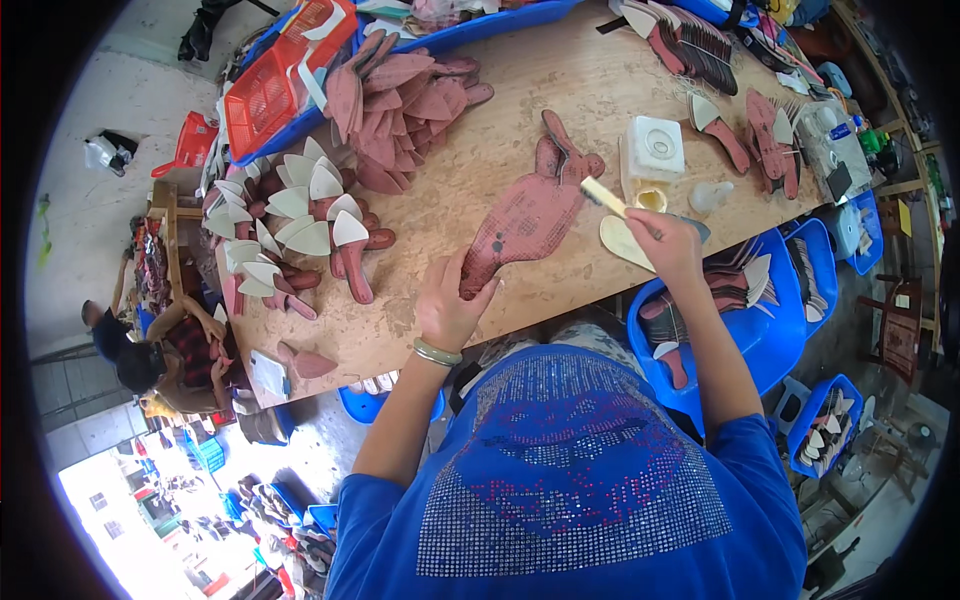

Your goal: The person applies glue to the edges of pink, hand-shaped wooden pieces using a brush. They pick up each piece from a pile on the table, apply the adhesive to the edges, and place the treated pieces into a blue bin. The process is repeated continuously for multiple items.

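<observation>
Reddish shoe insoles (525,215) lie overlapping on the wooden table in front of me, with narrow ends pointing up at the far side. My left hand (445,305), a pale bangle on its wrist, grips the near end of an insole between thumb and fingers. In my right hand (665,243) is a brush (604,197) with a pale handle and a dark tip. That tip hovers close to the insoles' right edge; whether it touches cannot be made out. Beside the brush stands a white plastic jug (655,150) with a cut opening showing something yellowish. A cream oval piece (622,240) lies under my right wrist.
Piles of red insoles (400,110) and white-tipped ones (300,220) cover the table's left. Red baskets (262,100) stand behind. More insoles (705,125) lie at right. Blue bins (770,330) sit below the right edge. Another person (165,360) works at far left.
</observation>
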Action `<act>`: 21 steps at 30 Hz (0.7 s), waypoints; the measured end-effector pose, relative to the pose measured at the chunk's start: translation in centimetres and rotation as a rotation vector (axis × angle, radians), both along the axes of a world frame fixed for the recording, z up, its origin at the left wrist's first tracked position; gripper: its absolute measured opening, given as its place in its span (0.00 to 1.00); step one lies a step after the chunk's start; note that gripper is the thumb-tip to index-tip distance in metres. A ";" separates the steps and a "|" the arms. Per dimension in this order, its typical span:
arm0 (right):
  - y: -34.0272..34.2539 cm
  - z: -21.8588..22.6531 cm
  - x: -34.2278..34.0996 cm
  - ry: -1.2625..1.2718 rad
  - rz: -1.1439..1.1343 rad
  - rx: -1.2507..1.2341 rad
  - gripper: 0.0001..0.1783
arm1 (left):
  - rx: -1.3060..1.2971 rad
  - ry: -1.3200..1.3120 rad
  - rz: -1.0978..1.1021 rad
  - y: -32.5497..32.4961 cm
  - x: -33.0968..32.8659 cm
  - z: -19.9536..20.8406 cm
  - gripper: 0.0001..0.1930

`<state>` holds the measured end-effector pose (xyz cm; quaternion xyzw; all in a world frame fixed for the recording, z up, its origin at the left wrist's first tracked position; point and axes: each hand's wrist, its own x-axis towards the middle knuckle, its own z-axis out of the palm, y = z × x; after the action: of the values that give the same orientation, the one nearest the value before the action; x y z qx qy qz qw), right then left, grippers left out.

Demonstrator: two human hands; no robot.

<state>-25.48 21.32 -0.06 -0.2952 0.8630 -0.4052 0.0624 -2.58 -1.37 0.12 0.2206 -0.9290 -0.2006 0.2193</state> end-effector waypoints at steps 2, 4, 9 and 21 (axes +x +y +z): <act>-0.4 0.9 0.8 0.014 0.029 -0.104 0.10 | -0.053 0.014 0.011 0.0 0.2 0.1 0.28; -0.6 2.5 2.3 0.031 0.139 -0.131 0.09 | -0.003 -0.004 0.040 0.0 0.8 0.0 0.28; -0.1 2.7 2.6 0.057 0.235 -0.153 0.09 | 0.162 0.052 0.011 -0.9 2.0 -0.3 0.28; -2.7 7.0 5.4 0.132 0.261 -0.158 0.09 | -0.093 0.012 -0.050 -1.0 2.4 0.4 0.27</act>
<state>-20.12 18.67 6.92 -0.4346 0.7850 -0.4401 0.0343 -0.23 -2.34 0.54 0.1859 -0.9411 -0.1641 0.2297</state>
